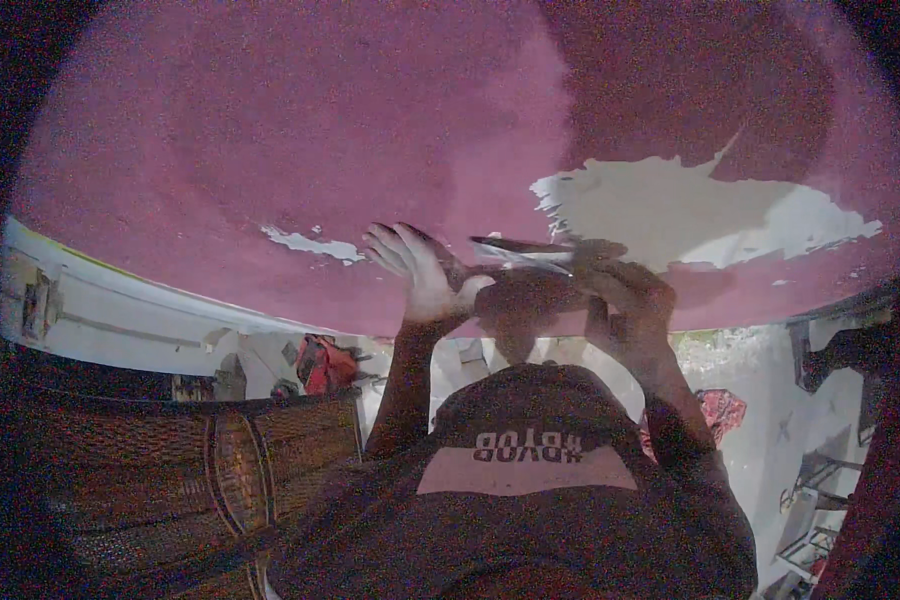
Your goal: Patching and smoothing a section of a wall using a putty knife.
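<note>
In front of me spreads a pink painted wall (370,110) with bare whitish patches where the pink coat is missing. The largest bare patch (660,205) has ragged edges and lies to the right, above my right hand (625,290). That hand is closed on a scraper with a wide, flat, greyish blade (525,255) reaching left, close to the wall; its handle is mostly hidden by the fingers. My left hand (425,270) is raised with fingers apart, holding nothing. Whether it touches the wall I cannot tell. A small bare patch (315,243) lies just left of its fingertips.
A brown woven seat or bench (140,470) stands at the lower left. Beyond it is a red bag-like object (325,365). On the right are a red patterned cloth (722,412) and a metal rack (820,500). The picture is dim and grainy.
</note>
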The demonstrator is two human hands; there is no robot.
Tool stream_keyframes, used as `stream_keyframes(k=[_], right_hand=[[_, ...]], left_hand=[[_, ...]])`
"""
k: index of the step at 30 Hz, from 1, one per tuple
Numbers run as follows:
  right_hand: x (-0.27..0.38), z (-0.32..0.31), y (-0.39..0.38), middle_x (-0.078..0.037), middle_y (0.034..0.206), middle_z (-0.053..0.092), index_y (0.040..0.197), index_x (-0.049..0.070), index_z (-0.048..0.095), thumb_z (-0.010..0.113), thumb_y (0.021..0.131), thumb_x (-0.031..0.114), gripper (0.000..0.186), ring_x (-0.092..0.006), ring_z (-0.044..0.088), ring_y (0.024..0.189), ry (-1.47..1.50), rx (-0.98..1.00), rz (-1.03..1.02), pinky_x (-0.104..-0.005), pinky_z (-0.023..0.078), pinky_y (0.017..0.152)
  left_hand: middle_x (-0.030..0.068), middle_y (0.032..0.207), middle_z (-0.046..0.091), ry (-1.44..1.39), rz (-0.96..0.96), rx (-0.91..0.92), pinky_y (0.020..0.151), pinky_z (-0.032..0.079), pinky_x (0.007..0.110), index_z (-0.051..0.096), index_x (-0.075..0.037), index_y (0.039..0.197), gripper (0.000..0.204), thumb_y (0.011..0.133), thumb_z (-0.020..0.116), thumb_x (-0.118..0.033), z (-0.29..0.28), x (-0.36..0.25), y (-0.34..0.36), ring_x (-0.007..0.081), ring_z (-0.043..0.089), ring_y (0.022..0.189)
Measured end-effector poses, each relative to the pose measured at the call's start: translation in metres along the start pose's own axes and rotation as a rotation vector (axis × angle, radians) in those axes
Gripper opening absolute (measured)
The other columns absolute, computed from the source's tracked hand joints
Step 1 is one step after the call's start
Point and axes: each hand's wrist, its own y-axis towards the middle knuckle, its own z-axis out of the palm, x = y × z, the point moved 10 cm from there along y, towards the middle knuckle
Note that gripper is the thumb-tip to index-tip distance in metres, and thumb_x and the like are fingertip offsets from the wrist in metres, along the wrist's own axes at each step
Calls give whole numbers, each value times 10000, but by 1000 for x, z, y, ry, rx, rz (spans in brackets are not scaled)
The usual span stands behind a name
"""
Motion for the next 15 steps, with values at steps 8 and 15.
stream_keyframes(k=[8, 15], right_hand=[[-8, -8, 1, -76, 788, 689, 831, 115, 684, 659, 641, -83, 275, -236, 678, 724, 15, -60, 82, -341, 552, 633], [4, 0, -7, -47, 751, 676, 889, 99, 657, 672, 705, -50, 238, -204, 674, 710, 25, -107, 104, -326, 539, 611]], left_hand=[[283, 1506, 31, 212, -548, 965, 1144, 18, 461, 81, 45, 1445, 736, 965, 335, -451, 19, 29, -9, 395, -12, 1408], [264, 1510, 74, -290, -136, -109, 1144, 52, 467, 131, 49, 1439, 704, 964, 339, -427, -17, 31, 7, 401, 38, 1404]])
